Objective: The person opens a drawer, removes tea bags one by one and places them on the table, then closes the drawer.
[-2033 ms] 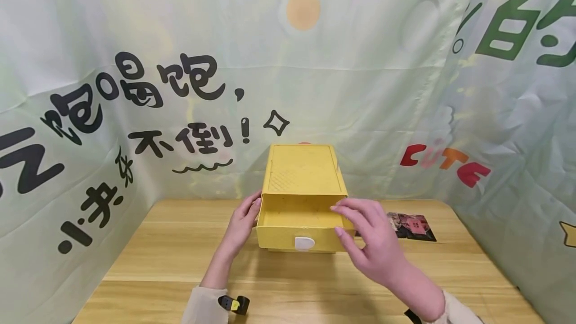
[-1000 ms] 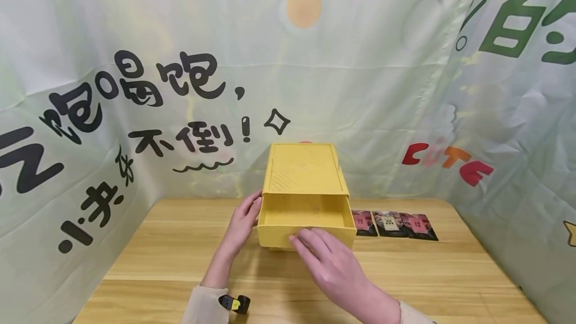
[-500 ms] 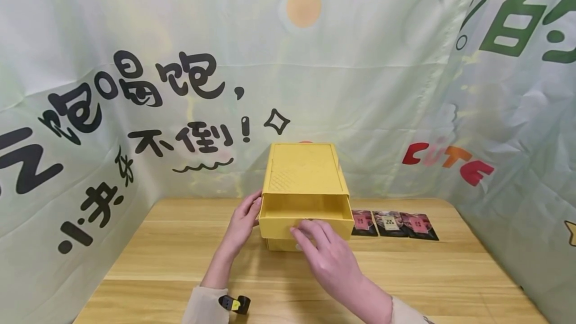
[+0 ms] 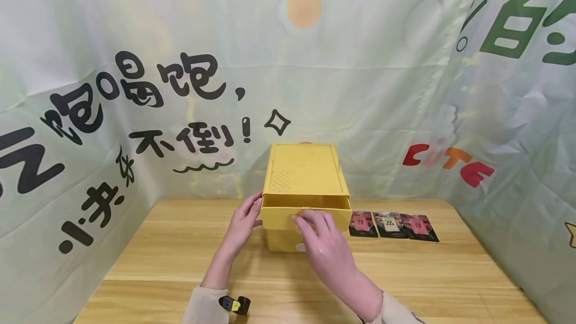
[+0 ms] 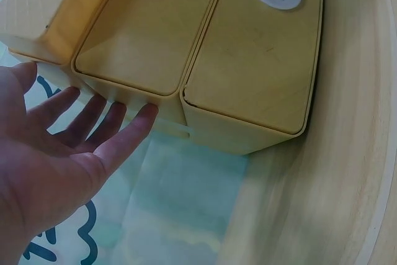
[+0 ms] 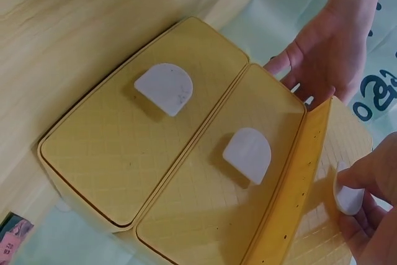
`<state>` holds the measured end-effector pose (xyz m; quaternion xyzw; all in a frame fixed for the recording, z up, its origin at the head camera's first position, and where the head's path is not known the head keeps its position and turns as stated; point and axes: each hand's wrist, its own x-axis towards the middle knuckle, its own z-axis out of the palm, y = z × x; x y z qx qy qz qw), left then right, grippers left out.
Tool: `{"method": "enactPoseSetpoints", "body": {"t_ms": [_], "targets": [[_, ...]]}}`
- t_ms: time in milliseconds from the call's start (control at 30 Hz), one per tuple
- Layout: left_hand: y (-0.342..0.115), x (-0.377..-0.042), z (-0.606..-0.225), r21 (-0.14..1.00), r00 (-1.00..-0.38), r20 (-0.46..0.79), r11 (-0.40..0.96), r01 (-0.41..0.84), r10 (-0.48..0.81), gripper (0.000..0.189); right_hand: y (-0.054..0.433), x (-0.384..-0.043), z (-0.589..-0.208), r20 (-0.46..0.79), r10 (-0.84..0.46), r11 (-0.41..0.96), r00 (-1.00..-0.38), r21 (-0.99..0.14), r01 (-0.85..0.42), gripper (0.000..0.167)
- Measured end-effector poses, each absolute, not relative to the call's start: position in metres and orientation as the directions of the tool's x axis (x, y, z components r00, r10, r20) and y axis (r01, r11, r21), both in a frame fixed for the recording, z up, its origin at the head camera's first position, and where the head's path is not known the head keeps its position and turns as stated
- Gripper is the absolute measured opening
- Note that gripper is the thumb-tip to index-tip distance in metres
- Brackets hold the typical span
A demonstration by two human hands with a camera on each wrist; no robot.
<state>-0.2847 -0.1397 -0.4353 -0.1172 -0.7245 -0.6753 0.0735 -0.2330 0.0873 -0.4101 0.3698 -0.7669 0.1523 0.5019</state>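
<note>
A small yellow drawer cabinet (image 4: 306, 166) stands on the table. Its top drawer (image 4: 276, 218) sticks out part of the way, leaving a narrow gap under the cabinet's top. My right hand (image 4: 330, 251) pinches the white handle (image 6: 348, 200) of that drawer between thumb and fingers. Below, the middle drawer (image 6: 198, 215) and bottom drawer (image 6: 105, 147) sit flush, each with a white handle. My left hand (image 4: 241, 224) steadies the cabinet's left side; in the left wrist view its extended fingers (image 5: 127, 141) touch the side wall.
Several dark packets with pink and cream labels (image 4: 390, 224) lie in a row on the wooden table (image 4: 180, 259), right of the cabinet. A printed cloth backdrop (image 4: 360, 89) hangs behind and along both sides.
My right hand has moved from the drawer's right rim to its front handle. The top drawer has slid inward, away from me. My left hand has stayed in place.
</note>
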Motion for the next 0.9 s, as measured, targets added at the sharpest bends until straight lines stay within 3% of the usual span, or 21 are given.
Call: {"method": "enactPoseSetpoints", "body": {"t_ms": [333,900], "targets": [[-0.139,-0.286,-0.436,0.962,-0.959,0.269,0.031,0.272,0.086,0.048,0.085,-0.238,-0.41,0.869,-0.4,0.709,-0.29,0.093,-0.699,0.043],[-0.139,-0.285,-0.435,0.963,-0.962,0.262,0.047,0.266,0.075,0.049,0.086,-0.255,-0.411,0.857,-0.417,0.716,-0.303,0.104,-0.691,0.05]]}}
